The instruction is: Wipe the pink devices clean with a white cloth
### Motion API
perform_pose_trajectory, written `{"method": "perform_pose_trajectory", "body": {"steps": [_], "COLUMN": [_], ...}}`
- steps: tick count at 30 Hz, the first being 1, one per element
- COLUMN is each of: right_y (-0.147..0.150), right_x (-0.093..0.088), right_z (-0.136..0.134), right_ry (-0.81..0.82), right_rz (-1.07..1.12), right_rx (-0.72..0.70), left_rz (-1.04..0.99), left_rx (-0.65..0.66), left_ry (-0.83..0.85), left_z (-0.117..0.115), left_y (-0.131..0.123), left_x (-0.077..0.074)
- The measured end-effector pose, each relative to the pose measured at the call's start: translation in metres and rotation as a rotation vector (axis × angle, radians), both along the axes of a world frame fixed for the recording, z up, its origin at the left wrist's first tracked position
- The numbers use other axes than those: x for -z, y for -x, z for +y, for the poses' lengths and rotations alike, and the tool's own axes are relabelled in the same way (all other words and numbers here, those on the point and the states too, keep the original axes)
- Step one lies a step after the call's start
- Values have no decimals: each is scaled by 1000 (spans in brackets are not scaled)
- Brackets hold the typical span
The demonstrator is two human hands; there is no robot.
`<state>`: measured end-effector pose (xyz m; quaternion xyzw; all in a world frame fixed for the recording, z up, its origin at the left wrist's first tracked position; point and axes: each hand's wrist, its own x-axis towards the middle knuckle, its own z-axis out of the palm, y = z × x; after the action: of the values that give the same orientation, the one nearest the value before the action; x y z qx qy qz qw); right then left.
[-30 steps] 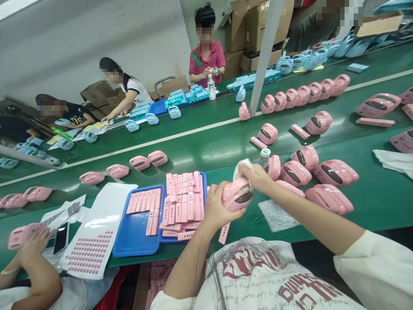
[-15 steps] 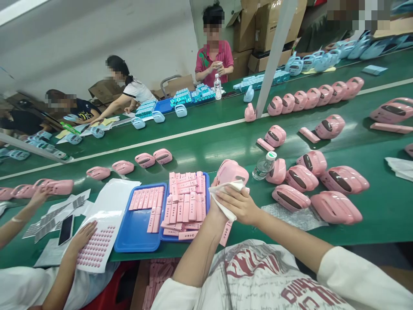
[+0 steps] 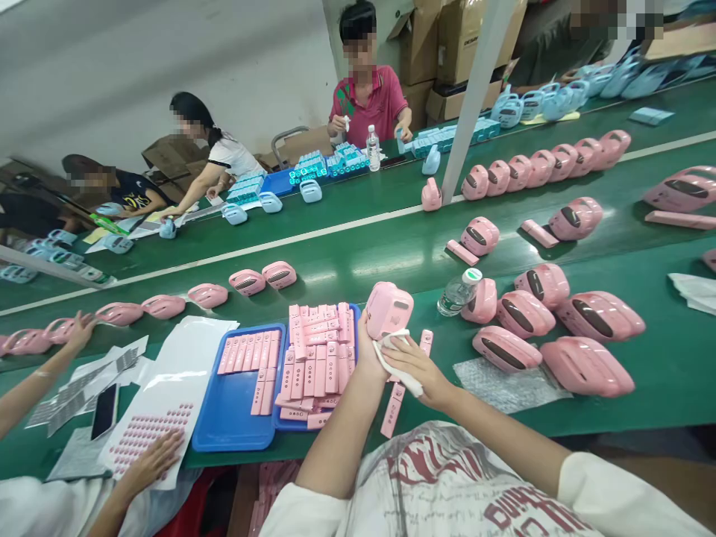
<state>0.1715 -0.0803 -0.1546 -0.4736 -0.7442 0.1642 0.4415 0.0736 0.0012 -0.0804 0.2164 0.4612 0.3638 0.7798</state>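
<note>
My left hand (image 3: 369, 349) is closed around the side of a rounded pink plastic casing (image 3: 390, 306) with a small dark slot, holding it raised over the green bench. A folded white cloth (image 3: 400, 362) lies under my right hand (image 3: 422, 373), which grips it against the casing's lower edge. Some fingers of the left hand are hidden behind the casing and cloth. Just below my hands, a pink bar with small round marks (image 3: 393, 410) rests on the bench. To the left, a blue tray (image 3: 356, 328) is heaped with similar pink bars.
A second blue tray (image 3: 229, 432) holds a few rows of bars. A water bottle (image 3: 459, 294) and several pink casings (image 3: 526, 315) stand on the right, some on bubble wrap (image 3: 503, 388). At left, a co-worker's hand (image 3: 154, 459) rests on a sticker sheet (image 3: 139, 425).
The cloth has slid down from the casing's front to its lower edge, and the casing has turned, showing more of its face. The co-worker's hand on the sheet has moved lower.
</note>
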Motion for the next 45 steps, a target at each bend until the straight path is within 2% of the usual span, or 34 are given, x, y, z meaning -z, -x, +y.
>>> {"method": "perform_pose_trajectory", "body": {"steps": [2,3,5,8,13,16,19,23,26,32,34,36,38,40,43,44,45], "right_y": [-13,-21,-35,-43,-25,-16,-21,-43,-53,-34,-24,-19,-20,-25,-31,-32,-32], "right_x": [20,28,42,55,64,68,77,79,69,56,53,50,47,43,33,29,26], "right_z": [-12,-16,-22,-26,-23,-17,-12,7,50,188,219,231,222,196,136,115,94], "right_ry": [299,431,599,731,973,1041,1053,1058,1052,967,915,883,888,931,1023,1067,1148], "right_rz": [33,36,13,-47,-228,-270,-255,-305,-340,-209,-109,4,120,240,453,569,806], "right_rx": [155,247,356,367,341,362,388,420,420,398,392,386,390,399,381,350,307], "left_rz": [-87,-74,47,229,544,744,903,1068,1132,1149,1145,1143,1177,1277,1524,1594,1645], "left_rx": [-29,-40,-46,-31,-102,-129,-146,-120,-16,300,384,449,465,413,273,254,256], "left_ry": [211,239,152,-29,-238,-356,-425,-367,-306,-328,-370,-428,-494,-553,-551,-530,-509], "left_z": [12,18,35,70,153,200,230,244,246,257,263,272,285,299,316,318,318], "left_y": [2,2,1,-5,-23,-31,-32,-18,-1,14,16,23,39,64,108,121,133], "left_x": [10,16,29,52,78,85,92,107,115,109,103,94,81,64,43,39,37]}}
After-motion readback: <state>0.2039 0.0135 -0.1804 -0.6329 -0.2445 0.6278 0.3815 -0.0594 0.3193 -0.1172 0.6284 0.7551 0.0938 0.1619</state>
